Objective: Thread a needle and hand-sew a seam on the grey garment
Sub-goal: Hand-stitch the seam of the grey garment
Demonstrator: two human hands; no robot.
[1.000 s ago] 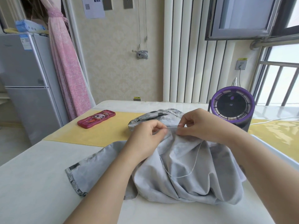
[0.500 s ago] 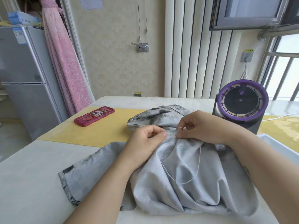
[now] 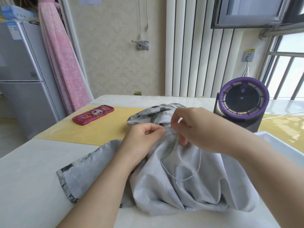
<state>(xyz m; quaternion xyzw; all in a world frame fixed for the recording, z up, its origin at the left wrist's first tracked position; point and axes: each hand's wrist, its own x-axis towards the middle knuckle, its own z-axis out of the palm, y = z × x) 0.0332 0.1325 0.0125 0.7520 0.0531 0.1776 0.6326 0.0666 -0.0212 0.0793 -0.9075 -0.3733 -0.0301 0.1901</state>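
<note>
The grey garment (image 3: 184, 191) lies bunched on the white table (image 3: 29, 178) in front of me. My left hand (image 3: 144, 139) pinches a fold of the fabric at its raised edge. Just to the right, my right hand (image 3: 192, 127) is lifted a little above that fold, its thumb and forefinger curled together where the white thread (image 3: 185, 178) runs up; the needle itself is too thin to make out. The thread hangs down in a loose loop over the cloth below both hands.
A red patterned case (image 3: 93, 114) lies on the yellow mat (image 3: 102, 130) at the left. A purple-rimmed round fan (image 3: 243, 99) stands at the right rear, with a white cable (image 3: 279, 116) beside it. A white tray edge (image 3: 279, 145) sits under my right forearm.
My right hand has risen from the fold and turned its fingers downward, drawing the thread up. My left hand stays pinched on the fabric. The camera has shifted slightly left.
</note>
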